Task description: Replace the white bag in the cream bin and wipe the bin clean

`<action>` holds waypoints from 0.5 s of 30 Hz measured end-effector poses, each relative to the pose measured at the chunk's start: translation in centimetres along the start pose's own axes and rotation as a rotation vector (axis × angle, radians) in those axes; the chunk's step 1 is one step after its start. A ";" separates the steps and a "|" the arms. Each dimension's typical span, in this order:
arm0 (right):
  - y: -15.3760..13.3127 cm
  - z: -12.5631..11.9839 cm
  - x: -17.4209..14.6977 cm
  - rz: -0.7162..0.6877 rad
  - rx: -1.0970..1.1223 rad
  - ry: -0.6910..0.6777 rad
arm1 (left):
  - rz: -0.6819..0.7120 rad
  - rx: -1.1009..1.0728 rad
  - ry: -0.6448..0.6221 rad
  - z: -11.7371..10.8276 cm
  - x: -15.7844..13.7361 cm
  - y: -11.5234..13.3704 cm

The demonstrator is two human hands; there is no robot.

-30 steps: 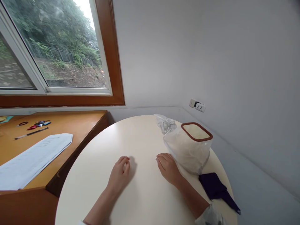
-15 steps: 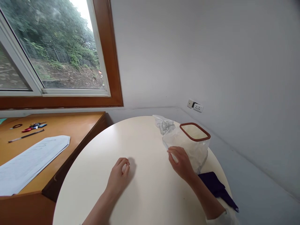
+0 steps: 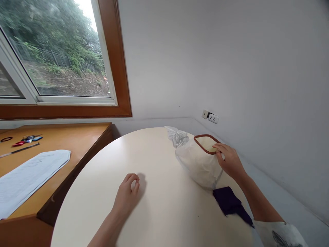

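Note:
A pale bin point(image 3: 203, 166) with a brown squarish rim point(image 3: 199, 145) stands at the right of the round table. Thin, whitish, wrinkled plastic covers its outside. My right hand point(image 3: 229, 160) is closed on the rim's near right side, with fingertips over the opening and the thumb below the edge. My left hand point(image 3: 128, 190) is over the table's middle left, its fingers curled in towards the thumb and nothing seen in them. A crumpled clear plastic bag point(image 3: 177, 136) lies behind the bin. A folded dark purple cloth point(image 3: 228, 200) lies in front of it.
The round white table point(image 3: 154, 157) meets the wall at the back and right. At the left, a wooden desk point(image 3: 84, 133) carries paper sheets point(image 3: 33, 175), a pen point(image 3: 24, 148) and a bunch of keys point(image 3: 28, 139). A wall socket point(image 3: 213, 118) sits behind the bin.
My right hand has moved right and up from the bin's left front side to its rim. My left hand stays in nearly the same place. The view has shifted slightly right.

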State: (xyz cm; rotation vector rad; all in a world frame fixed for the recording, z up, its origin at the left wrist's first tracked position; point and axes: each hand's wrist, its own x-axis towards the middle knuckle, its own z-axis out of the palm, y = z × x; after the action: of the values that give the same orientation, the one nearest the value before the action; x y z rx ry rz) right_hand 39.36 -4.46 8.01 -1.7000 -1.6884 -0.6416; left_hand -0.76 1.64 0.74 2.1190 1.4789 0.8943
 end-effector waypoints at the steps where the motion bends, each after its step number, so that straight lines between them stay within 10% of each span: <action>1: 0.5 0.0 -0.1 0.000 -0.008 -0.022 | 0.003 0.000 0.001 0.0 0.0 0.0; 15: 1.5 -0.2 -1.0 0.076 0.063 -0.268 | 0.006 -0.003 -0.005 -0.1 0.0 0.4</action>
State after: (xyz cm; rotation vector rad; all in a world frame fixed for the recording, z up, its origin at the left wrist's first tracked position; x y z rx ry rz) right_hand 40.81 -5.22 7.18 -1.8601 -1.7936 -0.3319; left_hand -0.54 1.46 1.06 2.1227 1.4685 0.8916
